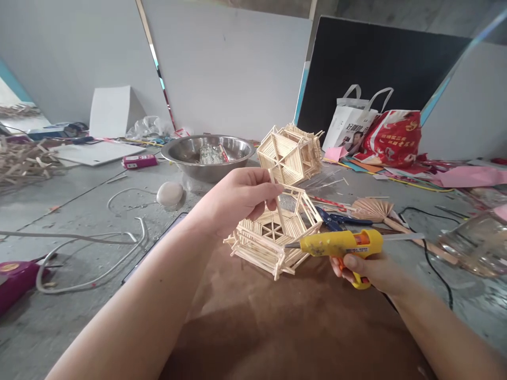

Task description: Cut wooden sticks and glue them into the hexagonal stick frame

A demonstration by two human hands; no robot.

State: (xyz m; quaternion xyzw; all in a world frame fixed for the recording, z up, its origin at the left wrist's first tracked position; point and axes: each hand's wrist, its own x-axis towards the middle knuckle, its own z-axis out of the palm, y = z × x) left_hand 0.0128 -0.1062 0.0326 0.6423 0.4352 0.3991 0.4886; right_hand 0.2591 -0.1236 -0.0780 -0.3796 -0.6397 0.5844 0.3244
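Note:
Between the thumb and fingers of my left hand (247, 192) is a thin wooden stick (282, 215), slanting down over an open lattice frame (259, 253) built of wooden sticks. My right hand (368, 272) is wrapped round the handle of a yellow glue gun (336, 243). Its nozzle points left, close to the lower end of the stick; whether the two touch I cannot tell. The lattice frame rests on a brown surface (253, 322). Just behind it sits a second stick-built, many-sided lantern shape (291, 153).
A steel basin (209, 166) stands behind my left hand. Blue-handled pliers (340, 219) and a folded fan (370, 208) lie to the right. Cables (134, 237) cross the left side, near a stick pile (24, 161). Bags (392, 140) stand at the back right.

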